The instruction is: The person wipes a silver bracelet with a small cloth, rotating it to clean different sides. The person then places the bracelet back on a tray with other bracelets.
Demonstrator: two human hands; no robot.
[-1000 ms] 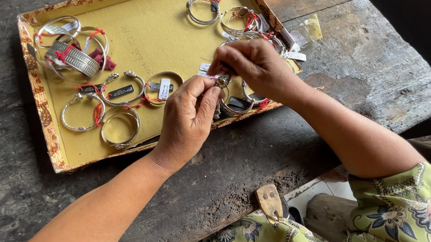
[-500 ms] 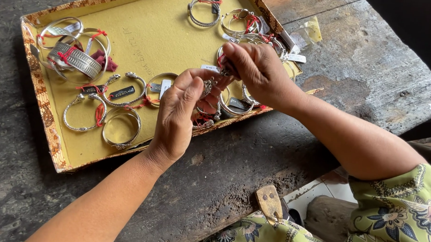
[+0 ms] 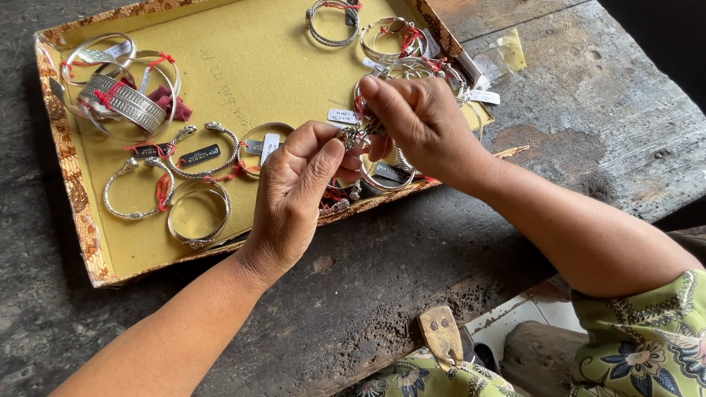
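Pinching: both hands, left hand (image 3: 294,192) and right hand (image 3: 422,123), fingers closed on one small silver bracelet (image 3: 354,134)
Tray (image 3: 64,173): one, yellow, on desk (image 3: 591,105)
Bracelets lying inside: roughly a dozen

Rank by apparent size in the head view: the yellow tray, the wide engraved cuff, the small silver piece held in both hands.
1. Yellow tray
2. Wide engraved cuff
3. Small silver piece, pinched between left hand and right hand; mostly hidden.

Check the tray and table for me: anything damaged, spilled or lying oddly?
Nothing spilled. The tray looks worn, its patterned rim frayed, and the wooden table is cracked and stained. Both hands pinch one small silver piece over the tray; the bracelets lie loosely inside it.
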